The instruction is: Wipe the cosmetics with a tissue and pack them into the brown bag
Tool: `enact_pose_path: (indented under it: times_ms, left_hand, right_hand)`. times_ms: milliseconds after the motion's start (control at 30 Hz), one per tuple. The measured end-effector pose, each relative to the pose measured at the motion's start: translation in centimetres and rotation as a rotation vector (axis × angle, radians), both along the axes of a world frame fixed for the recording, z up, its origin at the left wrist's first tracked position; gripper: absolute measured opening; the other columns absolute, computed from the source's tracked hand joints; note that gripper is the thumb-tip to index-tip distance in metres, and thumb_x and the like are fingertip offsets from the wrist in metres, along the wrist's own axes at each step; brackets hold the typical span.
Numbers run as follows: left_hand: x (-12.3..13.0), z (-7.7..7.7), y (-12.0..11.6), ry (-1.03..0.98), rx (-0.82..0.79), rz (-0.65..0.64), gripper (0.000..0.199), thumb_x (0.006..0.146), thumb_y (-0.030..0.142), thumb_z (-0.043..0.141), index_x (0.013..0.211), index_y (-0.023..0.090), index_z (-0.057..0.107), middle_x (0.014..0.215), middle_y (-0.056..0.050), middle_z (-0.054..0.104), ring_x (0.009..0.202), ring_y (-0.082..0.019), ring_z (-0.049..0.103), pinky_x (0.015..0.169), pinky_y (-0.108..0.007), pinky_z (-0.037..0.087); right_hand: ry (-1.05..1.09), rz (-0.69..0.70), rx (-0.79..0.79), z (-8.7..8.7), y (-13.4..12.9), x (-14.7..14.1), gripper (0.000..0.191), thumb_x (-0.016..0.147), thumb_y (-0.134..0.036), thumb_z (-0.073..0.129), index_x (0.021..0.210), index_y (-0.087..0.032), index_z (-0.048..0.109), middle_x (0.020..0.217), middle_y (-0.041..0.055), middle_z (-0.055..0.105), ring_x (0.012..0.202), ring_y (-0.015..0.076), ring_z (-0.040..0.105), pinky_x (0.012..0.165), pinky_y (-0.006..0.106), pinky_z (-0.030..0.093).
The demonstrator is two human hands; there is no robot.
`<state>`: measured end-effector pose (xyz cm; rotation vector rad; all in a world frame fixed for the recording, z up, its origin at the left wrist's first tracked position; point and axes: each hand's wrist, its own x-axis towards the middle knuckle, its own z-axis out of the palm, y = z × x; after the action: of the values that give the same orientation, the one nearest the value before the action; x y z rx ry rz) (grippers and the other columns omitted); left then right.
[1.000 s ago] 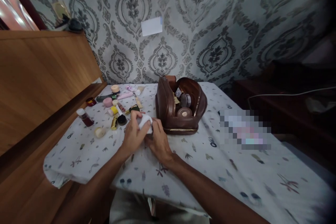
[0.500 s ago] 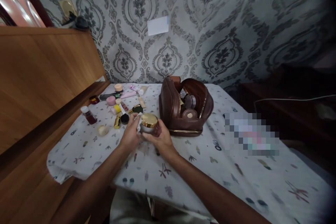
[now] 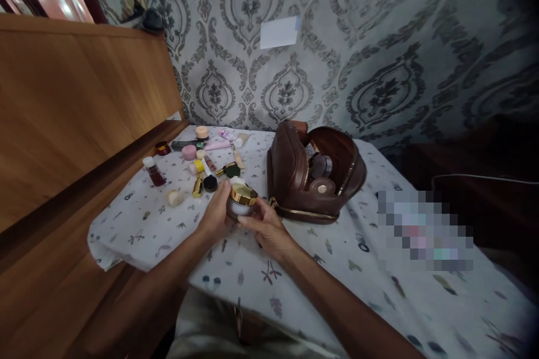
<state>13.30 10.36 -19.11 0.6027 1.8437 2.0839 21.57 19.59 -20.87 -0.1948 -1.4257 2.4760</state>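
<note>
A cosmetic jar [image 3: 243, 196] with a shiny gold lid and a greyish body is held above the table between both hands. My left hand [image 3: 217, 214] closes around its left side, and a bit of white tissue [image 3: 237, 180] shows behind the lid by those fingers. From the right, my right hand [image 3: 273, 231] grips the jar's lower side with thumb and fingers. Just beyond my right hand stands a brown leather bag [image 3: 290, 179], unzipped, with a round container [image 3: 322, 167] and other small items inside.
Several cosmetics lie on the left of the patterned tablecloth [image 3: 155, 235], among them a dark red bottle [image 3: 154, 173], a pink jar [image 3: 189, 152], a cream-coloured round item [image 3: 174, 197] and a black cap [image 3: 210, 183]. A wooden panel [image 3: 84, 84] borders the left. A blurred patch [image 3: 425, 230] covers something at right.
The view has shifted, so the scene sits further right. Both hands still hold the jar, and the white tissue has moved from its left side to behind the lid.
</note>
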Motion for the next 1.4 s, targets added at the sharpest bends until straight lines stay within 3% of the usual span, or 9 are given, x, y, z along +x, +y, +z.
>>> enact_pose_path:
  times_ms: [167, 300, 433, 533, 767, 933, 1100, 1200, 1400]
  left_hand:
    - [0.7, -0.4, -0.4, -0.175, 0.192, -0.045, 0.035, 0.089, 0.053, 0.053, 0.109, 0.024, 0.049, 0.107, -0.003, 0.062, 0.096, -0.018, 0.063, 0.082, -0.029, 0.051]
    - [1.7, -0.2, -1.4, 0.134, -0.053, 0.057, 0.028, 0.095, 0.044, 0.046, 0.116, 0.025, 0.047, 0.118, -0.004, 0.059, 0.112, -0.020, 0.056, 0.098, -0.033, 0.044]
    - [3.3, -0.1, -1.9, 0.448, -0.184, -0.013, 0.032, 0.096, 0.035, 0.044, 0.125, 0.023, 0.043, 0.129, -0.010, 0.054, 0.123, -0.022, 0.050, 0.108, -0.037, 0.036]
    - [3.7, 0.1, -1.9, 0.492, -0.189, -0.054, 0.035, 0.096, 0.035, 0.045, 0.129, 0.022, 0.041, 0.133, -0.012, 0.051, 0.125, -0.023, 0.049, 0.109, -0.038, 0.035]
    - [1.2, 0.3, -1.7, 0.122, -0.218, -0.038, 0.038, 0.095, 0.049, 0.045, 0.120, 0.023, 0.056, 0.135, -0.010, 0.057, 0.139, -0.027, 0.039, 0.116, -0.042, 0.028]
    - [1.7, 0.1, -2.4, 0.275, -0.197, -0.259, 0.059, 0.081, 0.042, 0.069, 0.133, 0.022, 0.048, 0.128, -0.010, 0.061, 0.122, -0.028, 0.055, 0.104, -0.041, 0.045]
    - [1.3, 0.9, -3.1, 0.334, -0.279, -0.227, 0.068, 0.070, 0.039, 0.079, 0.128, 0.018, 0.050, 0.121, -0.012, 0.063, 0.109, -0.030, 0.062, 0.091, -0.039, 0.052]
    - [0.4, 1.5, -3.7, 0.430, -0.330, -0.215, 0.069, 0.071, 0.038, 0.077, 0.131, 0.016, 0.050, 0.122, -0.011, 0.063, 0.115, -0.032, 0.058, 0.099, -0.041, 0.047]
    - [-0.1, 2.2, -4.6, 0.499, -0.233, -0.359, 0.059, 0.086, 0.036, 0.064, 0.140, 0.019, 0.045, 0.138, -0.011, 0.054, 0.124, -0.029, 0.053, 0.098, -0.037, 0.049]
  right_hand:
    - [-0.061, -0.122, -0.031, -0.1, -0.1, -0.1, 0.068, 0.053, -0.025, 0.088, 0.115, -0.028, 0.062, 0.110, 0.0022, 0.069, 0.084, 0.0170, 0.067, 0.067, 0.028, 0.058]
    - [-0.021, -0.189, 0.004, -0.1, -0.2, -0.1, 0.057, 0.056, -0.032, 0.087, 0.109, -0.026, 0.064, 0.111, 0.0044, 0.070, 0.093, 0.0218, 0.067, 0.076, 0.034, 0.059]
    - [0.030, -0.167, -0.048, 0.3, 0.1, -0.1, 0.048, 0.065, -0.044, 0.082, 0.106, -0.024, 0.069, 0.113, 0.0051, 0.072, 0.108, 0.0255, 0.064, 0.096, 0.041, 0.051]
    - [0.041, -0.111, -0.081, 0.5, 0.4, 0.0, 0.040, 0.072, -0.049, 0.076, 0.103, -0.025, 0.070, 0.112, 0.0036, 0.072, 0.110, 0.0254, 0.063, 0.099, 0.042, 0.049]
    - [0.014, 0.053, -0.117, 0.7, 0.9, 0.5, 0.036, 0.080, -0.053, 0.062, 0.102, -0.026, 0.068, 0.117, 0.0037, 0.071, 0.108, 0.0268, 0.065, 0.086, 0.044, 0.055]
    - [-0.010, 0.093, -0.249, 0.9, 0.9, 0.5, 0.040, 0.082, -0.058, 0.058, 0.104, -0.026, 0.067, 0.115, 0.0040, 0.071, 0.105, 0.0259, 0.066, 0.083, 0.043, 0.055]
    - [-0.053, 0.233, -0.162, 1.0, 0.4, 0.3, 0.062, 0.078, -0.076, 0.053, 0.109, -0.024, 0.068, 0.103, 0.0065, 0.074, 0.095, 0.0260, 0.067, 0.078, 0.040, 0.054]
    - [-0.071, 0.161, -0.126, 0.8, 0.5, 0.4, 0.058, 0.073, -0.071, 0.065, 0.112, -0.028, 0.067, 0.105, 0.0026, 0.072, 0.089, 0.0214, 0.065, 0.075, 0.033, 0.051]
    - [-0.066, 0.045, -0.100, 0.7, 1.0, 0.5, 0.047, 0.067, -0.054, 0.081, 0.105, -0.027, 0.071, 0.093, -0.0012, 0.070, 0.074, 0.0129, 0.057, 0.064, 0.023, 0.042]
